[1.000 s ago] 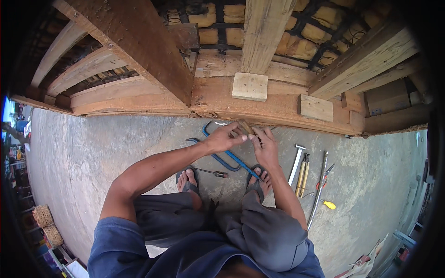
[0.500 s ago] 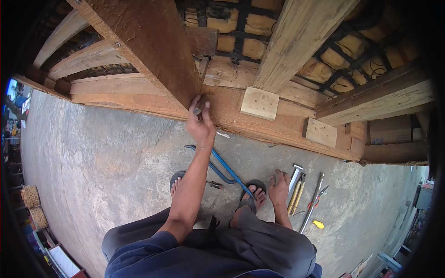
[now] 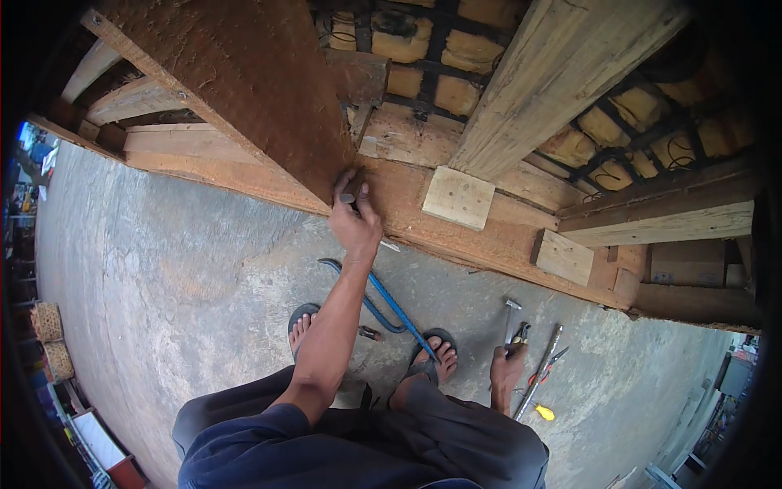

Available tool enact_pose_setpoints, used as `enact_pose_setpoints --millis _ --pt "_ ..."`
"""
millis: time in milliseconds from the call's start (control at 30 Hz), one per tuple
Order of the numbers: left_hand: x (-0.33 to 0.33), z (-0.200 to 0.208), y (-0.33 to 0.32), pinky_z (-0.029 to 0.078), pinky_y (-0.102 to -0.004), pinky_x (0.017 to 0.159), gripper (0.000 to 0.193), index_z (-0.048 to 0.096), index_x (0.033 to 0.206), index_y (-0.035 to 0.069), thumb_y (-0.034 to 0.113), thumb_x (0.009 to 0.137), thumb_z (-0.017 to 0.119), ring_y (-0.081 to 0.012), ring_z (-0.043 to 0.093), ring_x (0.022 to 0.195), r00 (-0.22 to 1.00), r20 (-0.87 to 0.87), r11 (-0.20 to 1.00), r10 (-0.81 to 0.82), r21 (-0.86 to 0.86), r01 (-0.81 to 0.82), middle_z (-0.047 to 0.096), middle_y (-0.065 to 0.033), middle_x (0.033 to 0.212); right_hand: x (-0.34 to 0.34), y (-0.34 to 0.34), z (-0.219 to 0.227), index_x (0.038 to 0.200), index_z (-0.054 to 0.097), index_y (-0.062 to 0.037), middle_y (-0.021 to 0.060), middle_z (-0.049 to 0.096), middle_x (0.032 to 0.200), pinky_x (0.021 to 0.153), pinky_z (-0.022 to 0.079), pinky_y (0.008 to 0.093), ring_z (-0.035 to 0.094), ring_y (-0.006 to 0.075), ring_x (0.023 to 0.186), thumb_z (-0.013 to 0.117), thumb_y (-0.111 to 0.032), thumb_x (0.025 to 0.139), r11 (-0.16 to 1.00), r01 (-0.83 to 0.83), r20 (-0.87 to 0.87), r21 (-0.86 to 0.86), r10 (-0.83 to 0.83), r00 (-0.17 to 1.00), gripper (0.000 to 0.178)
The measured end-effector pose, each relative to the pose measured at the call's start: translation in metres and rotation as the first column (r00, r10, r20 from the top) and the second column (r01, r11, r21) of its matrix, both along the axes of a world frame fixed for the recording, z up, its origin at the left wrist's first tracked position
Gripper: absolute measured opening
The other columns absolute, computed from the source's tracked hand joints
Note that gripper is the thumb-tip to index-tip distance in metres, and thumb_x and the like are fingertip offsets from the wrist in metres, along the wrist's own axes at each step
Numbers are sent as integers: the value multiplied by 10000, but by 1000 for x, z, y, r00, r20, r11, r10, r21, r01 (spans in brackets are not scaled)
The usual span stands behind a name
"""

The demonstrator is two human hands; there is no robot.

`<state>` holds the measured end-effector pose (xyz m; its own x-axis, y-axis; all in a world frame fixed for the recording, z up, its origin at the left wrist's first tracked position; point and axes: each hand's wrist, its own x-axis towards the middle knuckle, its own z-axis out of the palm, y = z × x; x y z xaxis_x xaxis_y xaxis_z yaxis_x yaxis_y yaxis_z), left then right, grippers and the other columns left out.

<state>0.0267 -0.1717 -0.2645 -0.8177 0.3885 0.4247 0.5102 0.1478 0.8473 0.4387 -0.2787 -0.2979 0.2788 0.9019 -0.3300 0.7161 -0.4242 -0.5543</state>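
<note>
My left hand (image 3: 355, 224) is up against the sofa-like wooden frame (image 3: 407, 216), beside the foot of a wide brown board (image 3: 269, 114). Its fingers close round a short rod-like tool (image 3: 348, 198); only the round grey end shows, and its tip is hidden. Low on the right, my right hand (image 3: 507, 368) closes over the handle of a hammer (image 3: 511, 314) whose metal head points away from me. Right beside that hand are yellow-handled pincers (image 3: 523, 331), their handles mostly covered by it.
A blue pry bar (image 3: 391, 300) lies between my feet, one end over my right sandal. Farther right are a long metal bar (image 3: 544, 367) and a yellow-handled tool (image 3: 544, 412). Wooden legs (image 3: 562, 81) and black webbing (image 3: 432, 61) fill the far side.
My right hand has come down onto the hammer's handle, and the hammer has shifted slightly. My left hand keeps its place at the board with the rod-like tool. The view has tilted a little.
</note>
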Motion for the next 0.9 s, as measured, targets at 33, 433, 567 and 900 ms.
enact_pose_setpoints --millis 33,433,567,900 --pt "0 -1 1 561 -391 859 258 646 1228 11 57 974 635 -351 722 1006 1000 -28 1000 -5 0 5 721 -178 1161 -4 7 16 1028 503 -41 96 573 688 557 455 358 565 216 561 676 -134 847 993 -92 24 69 91 996 267" --pt "-5 0 4 557 -410 803 262 633 1210 53 24 951 610 -348 725 963 993 -119 982 -22 -191 -1 721 -154 1112 -203 101 119 1216 531 17 177 625 850 576 530 433 668 361 674 684 -120 943 470 -707 -173 528 875 453 341" --pt "-1 3 6 558 -448 797 331 629 1226 64 23 899 646 -374 726 950 995 -71 986 -66 -160 54 736 -161 1029 -232 112 105 1233 507 24 158 651 815 486 538 420 684 354 587 680 -98 931 212 -556 32 803 918 395 369" --pt "-6 -3 2 556 -401 825 307 633 1231 61 -17 942 564 -348 715 983 979 -162 986 -125 -131 104 712 -148 1159 -247 117 85 1226 582 -25 163 654 796 509 559 432 699 349 611 658 -73 881 320 -808 219 494 854 472 357"
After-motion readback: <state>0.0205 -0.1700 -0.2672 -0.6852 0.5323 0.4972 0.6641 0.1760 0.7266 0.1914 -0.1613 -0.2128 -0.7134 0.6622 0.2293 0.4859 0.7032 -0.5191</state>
